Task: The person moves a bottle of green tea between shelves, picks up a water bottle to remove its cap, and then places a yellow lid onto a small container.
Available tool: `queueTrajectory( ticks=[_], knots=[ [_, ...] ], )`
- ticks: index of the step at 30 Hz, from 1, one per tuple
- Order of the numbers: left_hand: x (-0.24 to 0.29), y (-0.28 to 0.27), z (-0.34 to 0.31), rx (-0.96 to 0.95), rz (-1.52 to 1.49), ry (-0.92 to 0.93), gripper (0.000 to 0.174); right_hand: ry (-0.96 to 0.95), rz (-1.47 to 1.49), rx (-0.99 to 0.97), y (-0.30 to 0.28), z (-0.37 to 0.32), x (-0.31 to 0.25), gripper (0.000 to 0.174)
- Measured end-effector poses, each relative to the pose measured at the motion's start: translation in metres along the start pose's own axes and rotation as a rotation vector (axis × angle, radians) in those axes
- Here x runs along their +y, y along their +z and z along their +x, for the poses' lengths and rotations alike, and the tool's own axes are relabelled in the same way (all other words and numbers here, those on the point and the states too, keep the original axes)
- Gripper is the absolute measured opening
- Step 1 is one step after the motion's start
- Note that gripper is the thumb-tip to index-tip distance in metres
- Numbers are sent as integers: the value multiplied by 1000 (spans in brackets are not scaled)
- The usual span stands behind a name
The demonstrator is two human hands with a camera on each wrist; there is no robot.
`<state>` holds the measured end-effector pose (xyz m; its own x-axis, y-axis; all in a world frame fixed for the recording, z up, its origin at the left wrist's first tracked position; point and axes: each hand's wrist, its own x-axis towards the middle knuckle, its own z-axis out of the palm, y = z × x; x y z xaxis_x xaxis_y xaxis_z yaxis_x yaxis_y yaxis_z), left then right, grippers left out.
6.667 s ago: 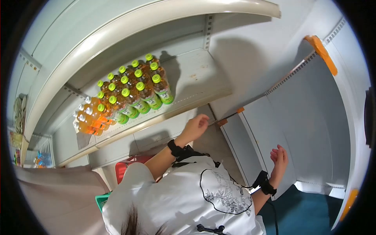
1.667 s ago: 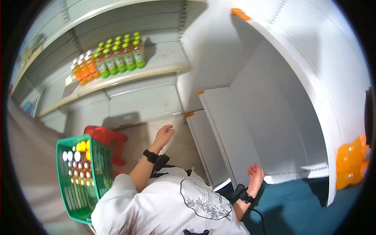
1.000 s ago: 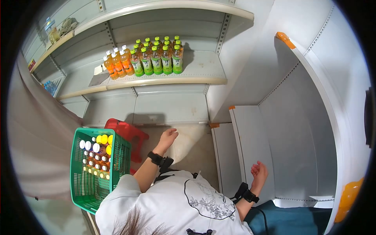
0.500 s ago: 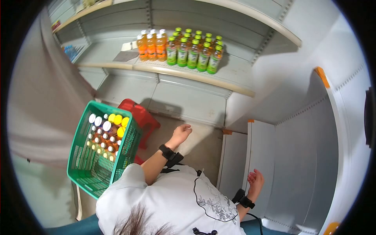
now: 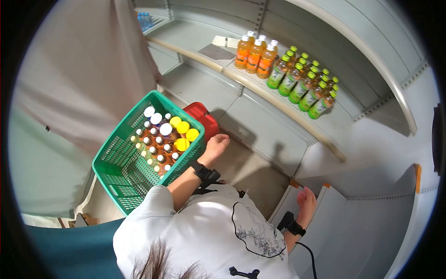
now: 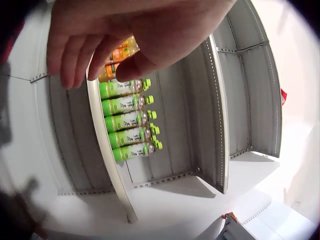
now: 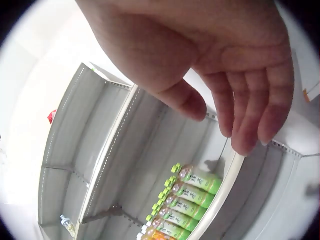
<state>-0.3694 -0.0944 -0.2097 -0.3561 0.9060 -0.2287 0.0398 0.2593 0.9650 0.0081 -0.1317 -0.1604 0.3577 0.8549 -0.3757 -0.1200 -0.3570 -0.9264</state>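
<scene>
Beside the green basket (image 5: pixel 116 195), the left hand (image 5: pixel 216 148) hangs in the air holding nothing, its fingers loosely bent. The right hand (image 5: pixel 306 204) is raised near the low panels at the right, also empty. Many bottles with white and yellow caps (image 5: pixel 182 144) stand inside the basket. On the shelf are orange-labelled bottles (image 5: pixel 253 56) and green-capped bottles (image 5: pixel 298 83) in rows. In the left wrist view the hand (image 6: pixel 135 35) has relaxed fingers, with the shelf behind. The right wrist view shows the hand (image 7: pixel 220 65) with loosely bent fingers and nothing between them.
A red stool (image 5: pixel 202 116) stands behind the basket, under the shelf's front edge (image 5: pixel 260 88). A grey cloth (image 5: pixel 216 51) lies left of the orange-labelled bottles. A curtain (image 5: pixel 88 65) hangs at the left, and white panels (image 5: pixel 325 218) stand at the right.
The head view has turned left, so the shelf bottles appear farther right and the basket nearer the middle. Both hands remain raised and empty.
</scene>
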Motion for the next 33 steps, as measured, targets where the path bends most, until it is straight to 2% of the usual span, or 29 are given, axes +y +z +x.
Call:
queueTrajectory(
  ticks=[4, 6, 9, 11, 13, 19, 24, 27, 33],
  knots=[
    [-1, -49, 3, 103, -149, -42, 29, 26, -57, -172, 67, 19, -7, 26],
    [-2, -71, -4, 208, -65, -21, 30, 50, -88, -336, 94, 30, -11, 26],
    [-20, -90, -15, 351, -50, -80, 30, 57, -166, -426, 129, 41, -20, 28],
    [-31, -96, -23, 381, -109, -143, 30, 46, -212, -491, 147, 49, -24, 28],
    [-43, -95, -30, 410, -204, -256, 30, 82, -244, -546, 161, 61, -24, 28],
    [-44, -76, -51, 601, -257, -257, 30, 165, -377, -755, 203, 104, -32, 29],
    [-37, -63, -58, 749, -316, -287, 30, 126, -431, -946, 255, 138, -55, 28],
    [-43, -55, -56, 814, -303, -261, 32, 68, -436, -1025, 279, 142, -66, 27],
    [-50, -40, -61, 974, -314, -332, 34, 186, -557, -1204, 311, 133, -60, 27]
  ],
)
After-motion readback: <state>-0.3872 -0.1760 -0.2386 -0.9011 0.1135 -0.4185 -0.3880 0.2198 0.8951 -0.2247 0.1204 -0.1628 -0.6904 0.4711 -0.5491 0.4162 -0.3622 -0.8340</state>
